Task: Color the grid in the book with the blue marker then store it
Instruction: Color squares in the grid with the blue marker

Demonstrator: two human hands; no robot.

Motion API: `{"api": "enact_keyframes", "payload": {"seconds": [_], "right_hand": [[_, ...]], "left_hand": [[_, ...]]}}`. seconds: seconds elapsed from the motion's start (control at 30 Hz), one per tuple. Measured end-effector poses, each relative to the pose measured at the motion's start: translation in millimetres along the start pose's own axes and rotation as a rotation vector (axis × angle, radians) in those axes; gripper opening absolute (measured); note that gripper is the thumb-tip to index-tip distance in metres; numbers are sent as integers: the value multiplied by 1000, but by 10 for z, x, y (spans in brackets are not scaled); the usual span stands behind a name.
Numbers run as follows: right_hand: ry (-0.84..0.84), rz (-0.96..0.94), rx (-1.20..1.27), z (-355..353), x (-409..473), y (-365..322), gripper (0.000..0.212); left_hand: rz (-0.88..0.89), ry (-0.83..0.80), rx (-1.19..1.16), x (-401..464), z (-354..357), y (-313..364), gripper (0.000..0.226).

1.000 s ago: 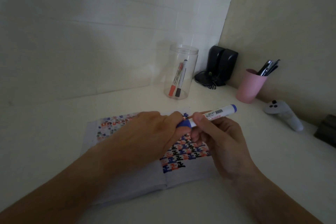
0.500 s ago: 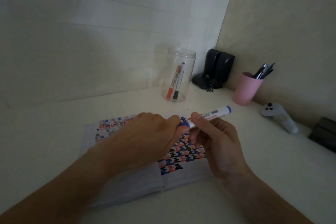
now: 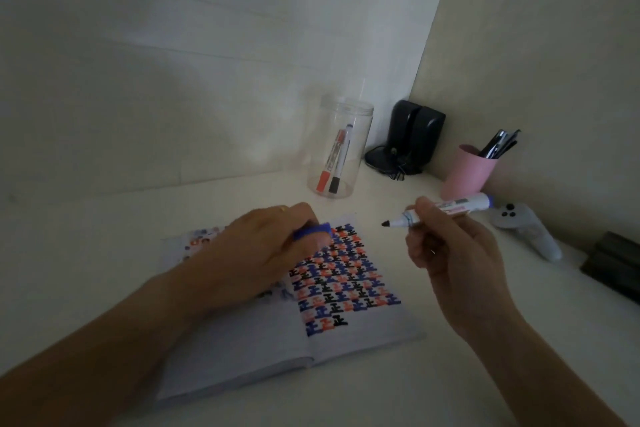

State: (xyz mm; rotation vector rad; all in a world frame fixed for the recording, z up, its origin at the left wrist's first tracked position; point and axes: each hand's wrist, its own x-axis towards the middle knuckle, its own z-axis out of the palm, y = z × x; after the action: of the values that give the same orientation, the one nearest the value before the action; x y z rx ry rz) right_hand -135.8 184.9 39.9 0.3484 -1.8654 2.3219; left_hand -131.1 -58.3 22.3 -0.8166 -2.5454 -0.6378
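Observation:
An open book [image 3: 367, 333] lies on the white desk, its right page covered with a grid of blue, orange and black shapes. My right hand [image 3: 450, 253] holds the blue marker [image 3: 446, 211] uncapped, above the desk just right of the book, tip pointing left. My left hand [image 3: 263, 253] rests on the left page and pinches the marker's blue cap [image 3: 313, 230] between its fingers. Behind the book stands a clear plastic jar [image 3: 341, 149] holding a red and a black marker.
A pink cup [image 3: 465, 173] with dark pens stands at the right by the wall. A black speaker pair [image 3: 412, 135] with cable sits in the corner. A white controller [image 3: 526, 229] and a dark box [image 3: 613, 267] lie at the right.
The hands have pulled apart: the cap came off the marker and stayed in my left hand, while my right hand moved right with the uncapped marker.

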Motion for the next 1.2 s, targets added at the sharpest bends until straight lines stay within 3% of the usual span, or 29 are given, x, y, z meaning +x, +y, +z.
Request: {"api": "enact_keyframes", "payload": {"seconds": [0.1, 0.2, 0.37, 0.53, 0.93, 1.2], "right_hand": [[-126, 80, -118, 64, -103, -14, 24], [-177, 147, -218, 75, -217, 34, 30], [-98, 155, -342, 6, -364, 232, 2], [-50, 70, -443, -27, -421, 277, 1], [-69, 84, -604, -42, -418, 321, 11], [-96, 58, -601, -45, -425, 308, 4]], "left_hand": [[-74, -35, -18, 16, 17, -25, 32], [-29, -87, -27, -19, 42, -79, 31], [-7, -130, -25, -16, 103, -120, 31], [7, -140, -57, -13, 114, -137, 41], [-3, -141, -43, -21, 98, -105, 34], [0, -145, -39, -23, 97, -119, 35]]}}
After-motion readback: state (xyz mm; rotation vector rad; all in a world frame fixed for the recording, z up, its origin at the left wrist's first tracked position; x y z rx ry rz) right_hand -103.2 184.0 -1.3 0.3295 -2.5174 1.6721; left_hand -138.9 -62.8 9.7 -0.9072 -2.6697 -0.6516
